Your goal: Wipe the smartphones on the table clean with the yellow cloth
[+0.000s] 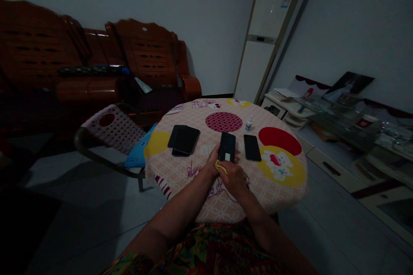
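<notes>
My left hand (212, 162) grips a black phone (227, 146) by its near left edge, holding it over the round table (180, 172). My right hand (234, 177) is closed on a small yellow cloth (220, 166) pressed against the phone's near end. A second black phone (252, 147) lies flat just right of the held one. Two stacked black phones (183, 139) lie to the left. A small white bottle with a blue cap (248, 123) stands beyond the phones.
A pink and blue chair (116, 131) stands at the table's left side. A brown wooden sofa (97, 73) fills the back left. A low cabinet (342, 124) with cluttered items runs along the right wall. A tall white unit (271, 30) stands in the corner.
</notes>
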### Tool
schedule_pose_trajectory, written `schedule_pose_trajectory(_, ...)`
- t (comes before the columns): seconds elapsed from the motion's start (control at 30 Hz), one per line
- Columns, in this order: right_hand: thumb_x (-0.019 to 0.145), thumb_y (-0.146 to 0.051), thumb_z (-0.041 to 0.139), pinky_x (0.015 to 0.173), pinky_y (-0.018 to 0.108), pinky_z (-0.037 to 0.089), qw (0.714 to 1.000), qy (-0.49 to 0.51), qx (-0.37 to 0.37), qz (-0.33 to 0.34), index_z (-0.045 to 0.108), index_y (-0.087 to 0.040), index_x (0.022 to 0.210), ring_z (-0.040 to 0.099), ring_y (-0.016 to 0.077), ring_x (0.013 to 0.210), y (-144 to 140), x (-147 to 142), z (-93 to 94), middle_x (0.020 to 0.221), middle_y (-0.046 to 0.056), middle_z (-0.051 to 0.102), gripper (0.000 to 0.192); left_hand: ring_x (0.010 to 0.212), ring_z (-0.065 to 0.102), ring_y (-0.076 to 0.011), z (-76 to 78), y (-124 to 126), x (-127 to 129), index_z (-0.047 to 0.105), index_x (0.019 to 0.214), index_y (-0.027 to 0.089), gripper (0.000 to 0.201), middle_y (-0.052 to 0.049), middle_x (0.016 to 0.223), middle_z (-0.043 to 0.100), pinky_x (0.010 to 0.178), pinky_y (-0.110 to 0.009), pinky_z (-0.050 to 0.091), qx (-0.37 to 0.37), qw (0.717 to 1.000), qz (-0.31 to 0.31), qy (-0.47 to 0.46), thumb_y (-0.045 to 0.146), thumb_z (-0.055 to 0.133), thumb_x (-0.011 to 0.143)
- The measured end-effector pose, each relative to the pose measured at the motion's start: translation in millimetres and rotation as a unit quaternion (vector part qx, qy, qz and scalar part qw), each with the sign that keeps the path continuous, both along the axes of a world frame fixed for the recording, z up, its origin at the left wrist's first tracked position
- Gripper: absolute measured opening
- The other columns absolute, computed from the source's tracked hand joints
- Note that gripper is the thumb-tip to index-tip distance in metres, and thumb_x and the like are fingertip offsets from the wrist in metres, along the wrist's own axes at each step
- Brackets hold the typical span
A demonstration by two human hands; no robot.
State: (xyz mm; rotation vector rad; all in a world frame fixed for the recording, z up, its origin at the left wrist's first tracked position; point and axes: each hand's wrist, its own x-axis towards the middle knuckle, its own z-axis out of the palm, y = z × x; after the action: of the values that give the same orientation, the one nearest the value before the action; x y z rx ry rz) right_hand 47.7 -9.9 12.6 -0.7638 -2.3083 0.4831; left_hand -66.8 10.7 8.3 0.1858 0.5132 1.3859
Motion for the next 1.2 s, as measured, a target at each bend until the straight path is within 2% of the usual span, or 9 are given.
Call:
schedule_pose_trajectory(0.2,0.086,-0.017,0.051,0.077,0.027,0.05,0.998,0.015,-0.003,-0.057,0.069,-0.02,0.097,0.068,0.0194,0.085,1.5,14.8,-5.5,0.095,0.007,0.073,0.021,0.102,0.059,-0.021,4.1,0.7,-4.0,0.055,0.122,0.016,0.038,-0.009,0.121,0.057,0.086,-0.042,0.051,0.006,1.0,0.013,-0.011,0.037,0.057,0.091)
schedule_pose_trajectory(0.37,0.086,-0.019,0.052,0.072,0.025,0.048,0.991,0.034,-0.029,-0.13,0.069,-0.022,0.097,0.068,0.0186,0.081,8.8,28.6,-13.4,0.091,0.006,0.073,0.02,0.094,0.064,-0.0264,5.9,2.5,-7.5,0.062,0.11,0.006,0.052,-0.015,0.101,0.066,0.081,-0.039,0.052,0.005,1.0,0.022,-0.021,0.052,0.044,0.092)
schedule_pose_trajectory(0.47,0.086,-0.019,0.052,0.068,0.024,0.047,0.985,0.037,-0.033,-0.166,0.069,-0.022,0.096,0.067,0.0178,0.076,8.2,28.7,-14.1,0.085,0.005,0.073,0.019,0.091,0.065,-0.0277,6.5,2.4,-8.1,0.063,0.11,0.004,0.058,-0.018,0.095,0.068,0.078,-0.038,0.052,0.005,0.999,0.025,-0.023,0.054,0.038,0.093)
schedule_pose_trajectory(0.53,0.086,-0.019,0.052,0.068,0.023,0.047,0.985,0.04,-0.029,-0.162,0.068,-0.021,0.096,0.067,0.0176,0.076,5.4,23.7,-12.4,0.085,0.005,0.073,0.02,0.091,0.065,-0.0271,6.6,1.9,-7.7,0.062,0.112,0.005,0.057,-0.018,0.097,0.068,0.078,-0.037,0.053,0.005,0.999,0.031,-0.022,0.053,0.038,0.093)
schedule_pose_trajectory(0.63,0.086,-0.017,0.05,0.072,0.025,0.048,0.992,0.044,-0.018,-0.118,0.068,-0.019,0.096,0.068,0.0189,0.08,-0.4,10.5,-9.8,0.09,0.007,0.073,0.021,0.092,0.064,-0.026,6.0,1.2,-6.0,0.061,0.113,0.006,0.055,-0.018,0.103,0.067,0.078,-0.036,0.052,0.004,0.999,0.038,-0.02,0.052,0.04,0.093)
schedule_pose_trajectory(0.83,0.086,-0.016,0.049,0.079,0.029,0.05,0.998,0.054,0.0,-0.042,0.07,-0.019,0.094,0.068,0.0206,0.085,-4.6,-7.2,-9.8,0.092,0.008,0.073,0.022,0.102,0.059,-0.0214,3.9,0.1,-1.5,0.055,0.122,0.016,0.037,-0.009,0.121,0.057,0.086,-0.042,0.051,-0.006,0.999,0.031,-0.013,0.037,0.057,0.091)
schedule_pose_trajectory(1.03,0.086,-0.018,0.049,0.075,0.028,0.051,0.994,0.069,-0.021,-0.085,0.07,-0.019,0.096,0.068,0.0203,0.082,2.9,7.7,-11.8,0.091,0.008,0.073,0.023,0.1,0.06,-0.0222,3.9,0.6,-3.9,0.058,0.119,0.014,0.039,-0.011,0.117,0.059,0.084,-0.04,0.052,-0.007,0.999,0.035,-0.012,0.041,0.054,0.092)
schedule_pose_trajectory(1.2,0.085,-0.019,0.05,0.073,0.027,0.05,0.987,0.074,-0.034,-0.139,0.069,-0.019,0.096,0.069,0.0198,0.081,9.1,18.2,-13.9,0.089,0.007,0.073,0.023,0.082,0.067,-0.0247,3.6,1.4,-6.3,0.064,0.112,0.005,0.061,-0.018,0.097,0.069,0.07,-0.034,0.054,0.0,0.999,0.036,-0.014,0.055,0.034,0.093)
